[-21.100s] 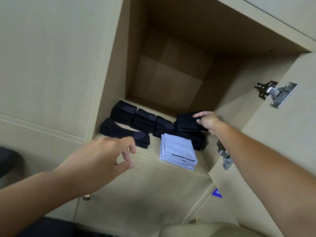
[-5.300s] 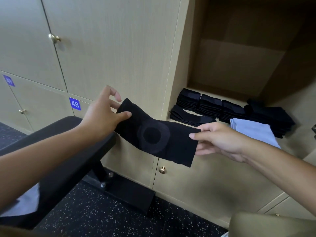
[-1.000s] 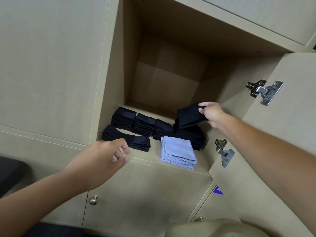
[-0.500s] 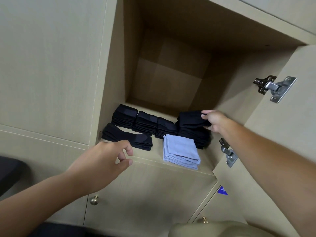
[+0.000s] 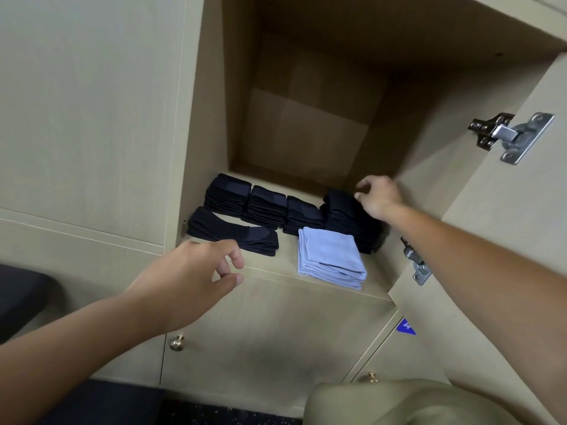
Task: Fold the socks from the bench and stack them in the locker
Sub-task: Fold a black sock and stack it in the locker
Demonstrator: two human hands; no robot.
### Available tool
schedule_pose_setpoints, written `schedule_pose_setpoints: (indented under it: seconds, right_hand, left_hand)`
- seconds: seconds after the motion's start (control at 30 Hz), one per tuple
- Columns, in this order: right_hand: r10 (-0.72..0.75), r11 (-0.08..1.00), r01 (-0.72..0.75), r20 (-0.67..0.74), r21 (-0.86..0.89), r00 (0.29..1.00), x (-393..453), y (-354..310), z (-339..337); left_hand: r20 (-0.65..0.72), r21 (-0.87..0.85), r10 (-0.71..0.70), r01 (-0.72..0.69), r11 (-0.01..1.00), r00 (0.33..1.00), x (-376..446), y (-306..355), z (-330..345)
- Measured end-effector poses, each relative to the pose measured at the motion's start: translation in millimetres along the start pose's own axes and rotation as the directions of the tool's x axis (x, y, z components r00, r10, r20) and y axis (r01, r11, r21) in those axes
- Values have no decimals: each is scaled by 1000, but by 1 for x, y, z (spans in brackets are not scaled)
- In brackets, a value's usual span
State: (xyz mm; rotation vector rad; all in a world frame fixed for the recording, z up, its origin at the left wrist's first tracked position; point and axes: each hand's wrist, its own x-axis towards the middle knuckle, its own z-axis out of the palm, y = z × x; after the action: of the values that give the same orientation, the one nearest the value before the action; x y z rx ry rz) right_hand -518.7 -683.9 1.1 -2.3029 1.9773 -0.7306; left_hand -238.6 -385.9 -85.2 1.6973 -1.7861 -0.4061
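The right hand (image 5: 379,196) rests bent fingers on the tall black sock pile (image 5: 349,219) in the locker (image 5: 306,124). The left hand (image 5: 190,277) hangs loose, holding nothing. The blue sticker (image 5: 405,327) is too cut off to read.

One label, only partly readable

A small blue sticker (image 5: 405,327) sits on a lower cupboard door, below the open locker door (image 5: 491,228); a white "4" shows, the rest hidden behind that door.

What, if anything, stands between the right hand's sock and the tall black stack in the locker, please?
Nothing visible does. The right hand already rests on the top sock of the tall black stack; the open door is beside it.
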Motion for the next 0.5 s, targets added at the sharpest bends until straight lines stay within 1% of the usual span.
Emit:
schedule_pose_setpoints:
  seconds: [0.03,0.07,0.1,0.17,0.27,0.33,0.4,0.5]
  right_hand:
    - [-57,998,57,1,-10,998,-3,-6,0]
    - [-91,996,92,52,-12,995,-4,-11,1]
    - [-100,994,104,133,-19,986,-5,-15,3]
    - [-71,994,94,305,-61,950,-7,-17,11]
    - [-20,994,66,464,-84,886,-9,-12,25]
    - [1,983,91,496,-162,868,-14,-8,36]
    - [24,963,107,473,-249,881,-18,-6,43]
    - [52,954,94,466,-285,883,-16,-5,47]
  left_hand:
    - [2,4,1,-1,1000,1000,0,0,0]
    - [3,9,2,-2,1000,1000,0,0,0]
    - [4,15,3,-3,1000,1000,-1,0,0]
    - [-2,21,-3,3,1000,1000,-2,-1,1]
    - [-8,27,-22,22,999,1000,-2,-3,0]
    - [-1,48,-33,33,998,999,-2,-3,0]
    - [4,56,-46,45,997,999,-2,-4,-1]
    - [13,43,-66,65,997,998,-2,-7,-2]
